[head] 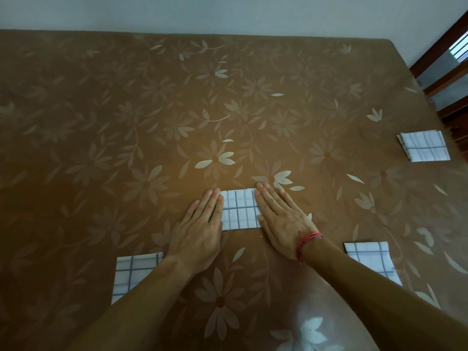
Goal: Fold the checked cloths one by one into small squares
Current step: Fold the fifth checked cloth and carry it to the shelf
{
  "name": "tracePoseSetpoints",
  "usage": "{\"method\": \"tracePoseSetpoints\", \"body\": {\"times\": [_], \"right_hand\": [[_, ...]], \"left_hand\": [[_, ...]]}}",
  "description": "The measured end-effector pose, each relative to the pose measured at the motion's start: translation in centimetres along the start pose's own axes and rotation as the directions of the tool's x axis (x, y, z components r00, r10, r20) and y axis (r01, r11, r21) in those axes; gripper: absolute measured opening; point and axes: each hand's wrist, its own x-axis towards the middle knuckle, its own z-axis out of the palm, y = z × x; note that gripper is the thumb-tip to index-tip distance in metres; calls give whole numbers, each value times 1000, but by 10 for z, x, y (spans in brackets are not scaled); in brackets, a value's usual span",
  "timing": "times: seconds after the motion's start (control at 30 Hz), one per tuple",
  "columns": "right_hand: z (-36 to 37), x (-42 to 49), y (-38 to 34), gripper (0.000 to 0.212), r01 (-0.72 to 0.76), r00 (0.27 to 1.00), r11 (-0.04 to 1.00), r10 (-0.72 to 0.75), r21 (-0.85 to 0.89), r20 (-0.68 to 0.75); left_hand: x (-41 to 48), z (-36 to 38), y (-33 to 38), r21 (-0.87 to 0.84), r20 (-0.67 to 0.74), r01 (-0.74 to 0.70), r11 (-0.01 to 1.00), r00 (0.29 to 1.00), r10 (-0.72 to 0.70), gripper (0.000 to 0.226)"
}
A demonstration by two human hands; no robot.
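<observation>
A white cloth with blue checks (240, 209), folded to a small square, lies flat on the brown flowered table cover (177, 110) in front of me. My left hand (200, 224) lies flat, palm down, over the cloth's left edge. My right hand (281, 216), with a red thread at the wrist, presses flat on its right edge. Three more folded checked cloths lie around: one at the near left (131, 272) partly under my left forearm, one at the near right (372, 259) beside my right forearm, one at the far right (425, 145).
The table's right edge runs diagonally at the upper right, with dark wooden furniture (445, 79) beyond it. A pale wall (228, 13) stands behind the far edge.
</observation>
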Motion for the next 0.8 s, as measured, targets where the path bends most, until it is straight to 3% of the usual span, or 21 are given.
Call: {"method": "tracePoseSetpoints", "body": {"times": [0.27,0.5,0.6,0.8], "right_hand": [[-7,0,-1,65,-13,999,1000,12,18,33],[-32,10,-3,67,-26,999,996,24,85,34],[-44,20,-2,78,-9,999,994,5,110,40],[-51,42,-1,74,-48,997,991,41,122,60]], "left_hand": [[1,-11,2,-18,24,-3,1000,1000,3,62],[19,-29,1,-169,-35,1,986,999,-7,53],[29,-39,-1,-209,-42,-3,978,999,-6,55],[52,-47,-4,-252,76,79,964,995,-62,57]]}}
